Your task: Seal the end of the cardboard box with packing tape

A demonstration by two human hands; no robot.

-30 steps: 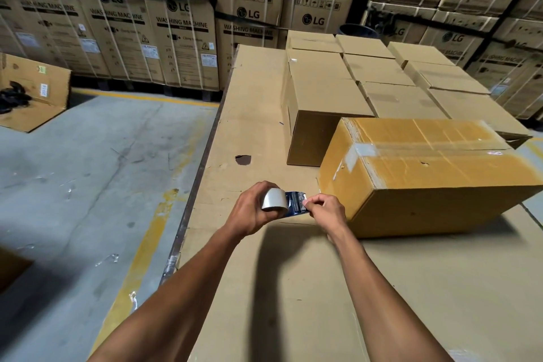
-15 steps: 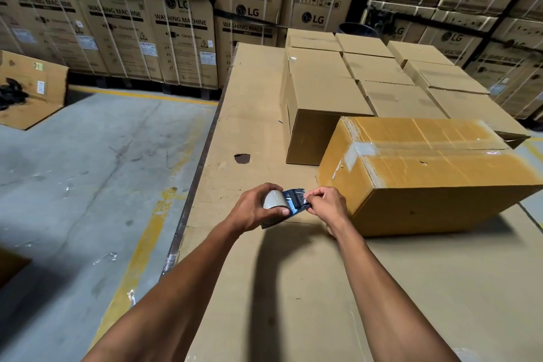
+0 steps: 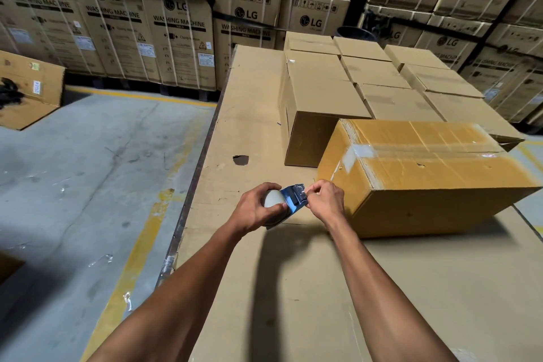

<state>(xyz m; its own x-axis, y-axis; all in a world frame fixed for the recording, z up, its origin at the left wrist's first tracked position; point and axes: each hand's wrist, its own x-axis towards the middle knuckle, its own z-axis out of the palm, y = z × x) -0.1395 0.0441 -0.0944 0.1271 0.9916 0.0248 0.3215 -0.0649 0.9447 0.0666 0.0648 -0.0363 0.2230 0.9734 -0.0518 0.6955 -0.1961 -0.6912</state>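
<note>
Box (image 3: 423, 173), the yellowish one, is seen lying on its side on the cardboard-covered table (image 3: 293, 288), toward the right edge, with its near-left end turned to the person. Clear tape strips are visible along its top seam and over the upper left corner. It is set just in front of a block of plain brown cartons (image 3: 367, 82) stacked toward the far end of the table.

A tape dispenser (image 3: 289, 203), blue with a pale roll, is held just off the box's lower left corner, above the table surface. The left hand (image 3: 258, 209) is wrapped around the roll, fingers curled closed on it. The right hand (image 3: 324, 200) is placed at the dispenser's front, its fingers pinched narrowly on the loose tape end; whether the tape is actually lifted cannot be told. The right hand lies close to the box end without clear contact.

A small hole (image 3: 241, 159) is noted in the table covering, left of the cartons.
</note>
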